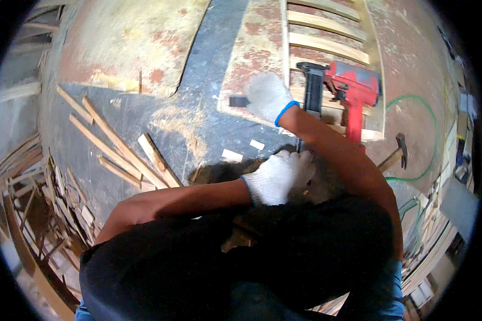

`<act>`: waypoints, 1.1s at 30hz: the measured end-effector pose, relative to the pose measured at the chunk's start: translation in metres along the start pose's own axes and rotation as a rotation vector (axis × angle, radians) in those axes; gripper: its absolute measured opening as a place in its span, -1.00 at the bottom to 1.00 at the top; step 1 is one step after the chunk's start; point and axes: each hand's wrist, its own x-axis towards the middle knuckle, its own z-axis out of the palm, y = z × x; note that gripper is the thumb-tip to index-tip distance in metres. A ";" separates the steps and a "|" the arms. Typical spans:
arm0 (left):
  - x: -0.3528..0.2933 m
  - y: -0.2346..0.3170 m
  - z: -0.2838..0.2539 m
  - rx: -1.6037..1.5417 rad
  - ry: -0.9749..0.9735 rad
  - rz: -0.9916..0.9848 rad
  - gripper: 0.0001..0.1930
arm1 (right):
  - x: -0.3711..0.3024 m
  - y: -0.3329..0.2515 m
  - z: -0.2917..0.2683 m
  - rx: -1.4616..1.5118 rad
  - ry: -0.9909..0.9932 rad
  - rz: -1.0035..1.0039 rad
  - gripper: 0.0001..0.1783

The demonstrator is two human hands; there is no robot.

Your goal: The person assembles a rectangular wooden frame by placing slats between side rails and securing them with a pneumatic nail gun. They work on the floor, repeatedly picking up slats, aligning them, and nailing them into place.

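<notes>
My right hand (269, 98), in a pale work glove with a blue cuff, reaches over the corner of a worn board. A small dark rectangular piece (238, 100) sticks out from its closed fingers; its kind is blurred. My left hand (280, 178), in a white knit glove, is closer to my knees. Its fingers are curled, and what they hold, if anything, is hidden. Just right of my right hand, a red and black nail gun (353, 85) lies on a slatted wooden frame (326, 24). My right forearm crosses in front of the gun's lower end.
A claw hammer (396, 154) lies at the right, near a green air hose (435, 123). Several wood strips (118, 142) and sawdust (182, 125) are on the dark floor at left. A large worn board (123, 43) lies beyond them. Scrap wood (48, 198) piles up along the left edge.
</notes>
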 end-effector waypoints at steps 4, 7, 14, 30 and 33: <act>-0.004 0.018 -0.043 0.263 -0.168 0.254 -0.68 | -0.020 0.001 0.009 0.022 -0.145 0.036 -0.73; -0.007 0.019 -0.039 0.333 -0.154 0.221 -0.64 | -0.029 0.001 -0.020 0.341 -0.027 0.183 -0.67; -0.009 0.008 -0.030 0.225 0.024 0.339 -0.54 | -0.179 0.009 -0.082 0.692 0.732 0.537 -0.77; -0.010 0.014 -0.024 0.387 0.034 0.281 -0.50 | -0.280 -0.115 -0.045 1.331 0.510 1.288 -0.55; -0.009 0.007 -0.021 0.396 0.056 0.295 -0.50 | -0.281 -0.117 -0.044 1.323 0.522 1.255 -0.55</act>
